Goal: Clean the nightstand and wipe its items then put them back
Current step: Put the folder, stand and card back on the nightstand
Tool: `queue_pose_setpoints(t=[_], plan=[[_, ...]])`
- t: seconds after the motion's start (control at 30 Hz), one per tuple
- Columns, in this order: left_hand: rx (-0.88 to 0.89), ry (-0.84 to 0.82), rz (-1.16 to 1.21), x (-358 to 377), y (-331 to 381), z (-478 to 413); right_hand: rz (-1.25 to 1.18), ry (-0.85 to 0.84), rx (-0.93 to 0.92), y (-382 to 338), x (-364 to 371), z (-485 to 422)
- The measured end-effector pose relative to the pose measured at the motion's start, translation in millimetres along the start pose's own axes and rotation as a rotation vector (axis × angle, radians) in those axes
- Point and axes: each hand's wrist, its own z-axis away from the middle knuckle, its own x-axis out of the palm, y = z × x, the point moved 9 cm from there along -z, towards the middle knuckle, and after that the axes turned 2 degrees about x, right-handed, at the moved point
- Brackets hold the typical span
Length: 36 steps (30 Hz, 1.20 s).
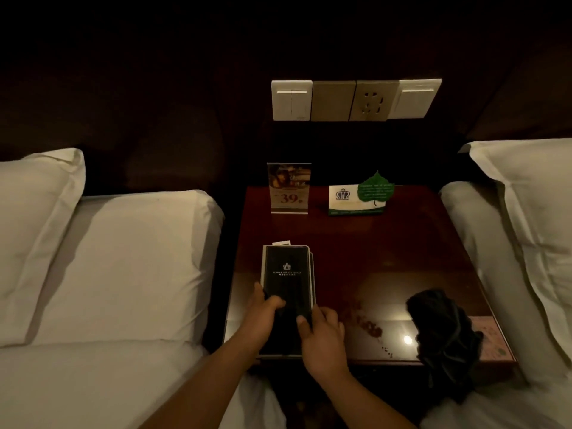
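2 hands meet low in the centre of the frame on a black folder (288, 274). The left hand (263, 308) grasps its left edge with the thumb curled over the cover, and the right hand (322, 339) grasps its right edge with the thumb pressed on the cover. The folder lies at the front left of the dark red bench (387, 252), and a small paper slip (281, 243) peeks out past its far end. Lower right, a crumpled dark cloth (442, 332) sits on the front right corner of the bench. At the back stand a clear sign holder (289, 188) marked 39 and, to its right, a tent card (359, 198) with a green leaf. Above them on the wall is a switch panel (356, 100). White beds flank the bench: 1 at the left (123, 258), 1 at the right (532, 212).
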Motion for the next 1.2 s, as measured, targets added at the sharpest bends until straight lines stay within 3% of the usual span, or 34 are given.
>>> queue_pose_setpoints(t=[0.23,0.33,0.47,0.57,0.93,1.0,1.2], plan=[[-0.092,-0.045,0.295,-12,-16,29,-0.071,-0.018,0.008,2,2,0],[-0.127,0.017,0.444,-25,-22,31,-0.102,-0.049,-0.033,2,3,3],[-0.187,0.027,0.572,-38,-32,35,-0.385,-0.126,0.054,19,-8,0],[-0.208,0.014,0.587,-37,-38,37,-0.481,-0.159,0.113,29,-7,4],[-0.17,-0.014,0.533,-37,-33,38,-0.532,-0.165,0.046,22,-12,18],[-0.156,-0.015,0.499,-39,-32,39,-0.41,-0.041,0.058,36,-37,14],[-0.019,0.007,0.209,-43,-11,42,0.266,0.376,-0.108,64,-157,0]])
